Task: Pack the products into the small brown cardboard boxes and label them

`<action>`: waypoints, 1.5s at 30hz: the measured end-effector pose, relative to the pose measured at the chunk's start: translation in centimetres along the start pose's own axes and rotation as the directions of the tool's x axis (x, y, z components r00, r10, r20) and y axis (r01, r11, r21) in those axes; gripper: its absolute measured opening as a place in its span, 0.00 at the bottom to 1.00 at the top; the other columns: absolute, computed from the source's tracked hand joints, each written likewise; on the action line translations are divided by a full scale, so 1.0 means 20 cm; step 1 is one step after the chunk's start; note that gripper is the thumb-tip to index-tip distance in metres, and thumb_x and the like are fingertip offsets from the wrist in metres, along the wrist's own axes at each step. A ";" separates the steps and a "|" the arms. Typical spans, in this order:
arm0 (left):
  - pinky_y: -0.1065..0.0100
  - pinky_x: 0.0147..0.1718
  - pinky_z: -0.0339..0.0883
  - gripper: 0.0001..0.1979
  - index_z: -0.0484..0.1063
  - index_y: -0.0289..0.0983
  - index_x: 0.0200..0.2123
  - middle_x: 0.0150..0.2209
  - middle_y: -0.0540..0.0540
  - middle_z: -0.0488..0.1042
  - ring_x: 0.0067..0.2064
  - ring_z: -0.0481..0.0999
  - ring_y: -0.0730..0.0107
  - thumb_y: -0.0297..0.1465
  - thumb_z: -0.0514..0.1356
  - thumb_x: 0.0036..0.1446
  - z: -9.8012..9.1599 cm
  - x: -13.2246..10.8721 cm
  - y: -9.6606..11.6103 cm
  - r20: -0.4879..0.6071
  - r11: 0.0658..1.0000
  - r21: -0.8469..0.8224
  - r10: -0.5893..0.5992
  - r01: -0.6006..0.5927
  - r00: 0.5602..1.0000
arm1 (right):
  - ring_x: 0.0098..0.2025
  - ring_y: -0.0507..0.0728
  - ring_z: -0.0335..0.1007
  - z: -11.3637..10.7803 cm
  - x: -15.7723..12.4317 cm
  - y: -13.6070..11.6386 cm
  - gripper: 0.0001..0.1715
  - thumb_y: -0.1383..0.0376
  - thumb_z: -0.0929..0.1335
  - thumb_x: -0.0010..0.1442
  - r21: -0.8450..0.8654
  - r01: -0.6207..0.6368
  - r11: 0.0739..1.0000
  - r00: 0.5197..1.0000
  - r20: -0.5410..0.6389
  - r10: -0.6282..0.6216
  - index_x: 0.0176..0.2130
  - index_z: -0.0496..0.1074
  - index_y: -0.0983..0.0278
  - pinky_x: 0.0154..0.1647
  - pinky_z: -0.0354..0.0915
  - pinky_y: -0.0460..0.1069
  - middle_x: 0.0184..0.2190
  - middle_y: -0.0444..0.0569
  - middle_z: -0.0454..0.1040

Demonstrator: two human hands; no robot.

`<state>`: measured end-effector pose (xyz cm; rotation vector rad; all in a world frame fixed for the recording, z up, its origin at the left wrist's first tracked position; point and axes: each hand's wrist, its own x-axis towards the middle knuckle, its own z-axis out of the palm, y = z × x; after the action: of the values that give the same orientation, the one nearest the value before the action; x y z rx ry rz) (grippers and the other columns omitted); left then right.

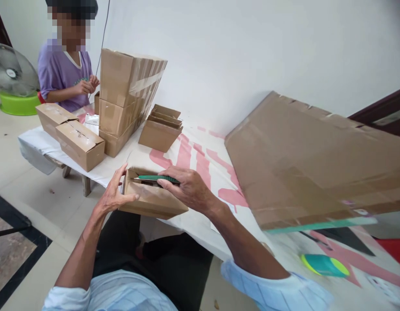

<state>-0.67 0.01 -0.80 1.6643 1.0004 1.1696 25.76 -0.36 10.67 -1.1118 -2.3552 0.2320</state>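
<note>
A small open cardboard box [151,201] rests at the near edge of the white-covered table [200,224]. My left hand [114,193] grips the box's left side, thumb on its front and fingers along the end. My right hand [187,186] holds a green pen-like tool [154,178] flat across the box's open top, fingers closed on its right end.
A stack of taped cartons [128,95] stands at the far left, with closed boxes [80,142] and open boxes [161,129] beside it. A big flat cardboard sheet [310,160] lies at right. A green tape dispenser [324,264] lies near it. Another person [65,65] sits beyond; a fan [12,73] is behind.
</note>
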 end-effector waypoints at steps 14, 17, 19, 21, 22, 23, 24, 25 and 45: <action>0.45 0.64 0.68 0.44 0.65 0.45 0.68 0.69 0.38 0.68 0.71 0.69 0.42 0.40 0.75 0.50 0.00 0.00 0.02 -0.014 1.000 0.003 -0.020 0.020 1.000 | 0.36 0.59 0.75 -0.08 0.05 0.02 0.17 0.52 0.69 0.73 -0.234 0.003 0.972 0.994 0.110 0.023 0.38 0.82 0.58 0.35 0.61 0.51 0.34 0.50 0.81; 0.46 0.64 0.68 0.40 0.66 0.45 0.64 0.66 0.39 0.70 0.69 0.71 0.43 0.40 0.75 0.49 -0.01 0.01 0.02 -0.017 1.000 0.010 -0.027 0.027 0.999 | 0.34 0.58 0.74 -0.13 -0.01 0.07 0.19 0.49 0.70 0.72 -0.262 -0.038 0.964 0.992 0.104 0.068 0.36 0.82 0.58 0.34 0.59 0.52 0.33 0.49 0.80; 0.47 0.63 0.68 0.38 0.66 0.44 0.62 0.65 0.40 0.71 0.68 0.72 0.44 0.41 0.74 0.49 -0.01 0.02 0.03 -0.019 0.999 0.021 -0.029 0.030 0.999 | 0.33 0.58 0.73 -0.18 -0.08 0.13 0.21 0.48 0.70 0.71 -0.269 -0.078 0.960 0.991 0.081 0.103 0.35 0.82 0.58 0.34 0.58 0.52 0.32 0.49 0.80; 0.48 0.62 0.68 0.37 0.66 0.44 0.60 0.64 0.40 0.71 0.67 0.73 0.45 0.41 0.74 0.49 -0.01 0.02 0.03 -0.026 0.999 0.039 -0.032 0.033 0.999 | 0.33 0.58 0.74 -0.26 -0.16 0.20 0.22 0.46 0.70 0.70 -0.260 -0.126 0.957 0.987 0.065 0.148 0.34 0.82 0.57 0.34 0.60 0.52 0.33 0.50 0.81; 0.48 0.62 0.69 0.36 0.65 0.44 0.59 0.63 0.40 0.71 0.66 0.73 0.46 0.41 0.74 0.49 -0.01 0.03 0.03 -0.031 0.998 0.047 -0.031 0.033 0.999 | 0.33 0.59 0.75 -0.30 -0.21 0.24 0.22 0.46 0.70 0.70 -0.245 -0.152 0.958 0.983 0.062 0.172 0.34 0.82 0.57 0.34 0.61 0.53 0.33 0.50 0.82; 0.48 0.62 0.69 0.35 0.65 0.44 0.58 0.64 0.41 0.71 0.66 0.73 0.46 0.41 0.74 0.48 -0.01 0.03 0.03 -0.036 0.998 0.054 -0.027 0.029 0.999 | 0.33 0.59 0.76 -0.34 -0.26 0.27 0.22 0.46 0.70 0.69 -0.221 -0.179 0.959 0.979 0.058 0.197 0.35 0.83 0.57 0.35 0.63 0.53 0.33 0.50 0.83; 0.48 0.62 0.69 0.34 0.65 0.45 0.56 0.64 0.41 0.71 0.66 0.73 0.46 0.41 0.73 0.48 -0.01 0.03 0.03 -0.041 0.998 0.058 -0.021 0.023 0.999 | 0.34 0.60 0.76 -0.37 -0.31 0.30 0.22 0.46 0.69 0.69 -0.190 -0.211 0.959 0.974 0.044 0.223 0.36 0.83 0.56 0.36 0.64 0.54 0.34 0.50 0.84; 0.49 0.61 0.69 0.32 0.65 0.45 0.55 0.65 0.41 0.71 0.66 0.73 0.47 0.40 0.73 0.49 -0.01 0.03 0.02 -0.045 0.998 0.062 -0.013 0.016 0.999 | 0.35 0.61 0.77 -0.39 -0.37 0.33 0.22 0.45 0.69 0.69 -0.156 -0.248 0.956 0.968 0.011 0.252 0.37 0.83 0.57 0.37 0.66 0.54 0.35 0.50 0.84; 0.41 0.65 0.72 0.62 0.56 0.42 0.77 0.77 0.32 0.58 0.77 0.58 0.30 0.57 0.76 0.46 -0.11 0.12 0.04 0.115 0.985 0.168 -0.049 0.029 0.992 | 0.53 0.66 0.75 0.28 -0.61 0.50 0.18 0.55 0.64 0.75 0.085 -0.338 0.937 0.803 -0.493 0.334 0.50 0.81 0.60 0.58 0.71 0.64 0.48 0.58 0.81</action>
<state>-2.18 2.40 1.07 1.8140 1.0735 0.9712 35.98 -2.86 -2.41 -1.3976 -1.6920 0.0441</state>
